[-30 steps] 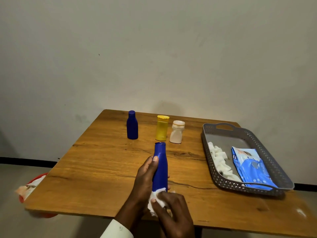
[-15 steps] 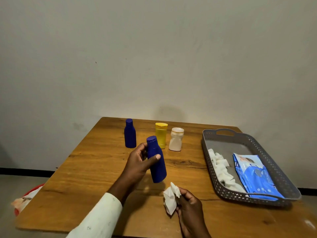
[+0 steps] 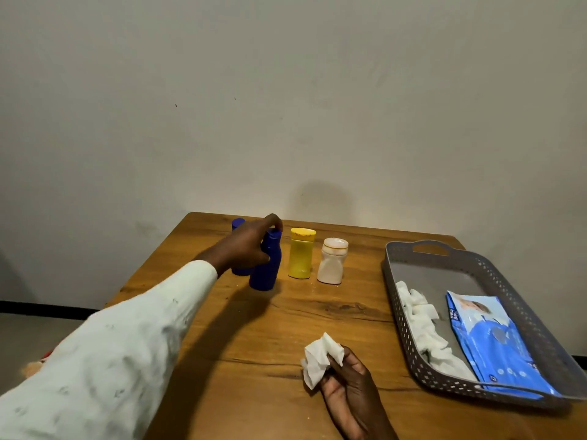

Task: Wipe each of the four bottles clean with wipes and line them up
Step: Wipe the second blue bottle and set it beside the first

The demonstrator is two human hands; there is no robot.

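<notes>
We have our left hand (image 3: 246, 246) wrapped around the larger blue bottle (image 3: 266, 271), fingers curled over its neck and cap, its base down on the worktop (image 3: 317, 319) or very nearly so. It stands between the smaller blue bottle (image 3: 237, 246), mostly hidden behind our hand, and the yellow bottle (image 3: 301, 253), with the white bottle (image 3: 332, 260) just beyond, so we judge it is being slotted into the row along the far edge. Gripping it high keeps our fingers clear of its neighbours.

Our right hand (image 3: 346, 385) rests near the front of the worktop, closed around a crumpled white wipe (image 3: 320, 360), held well away from the bottles (presumably spent, or kept ready for the next one). The grey perforated tray (image 3: 413, 354) sits to the right, holding a heap of used wipes (image 3: 422, 322) along its left wall and the blue wipes packet (image 3: 492, 341) beside them, close to the hand that does the wiping.
</notes>
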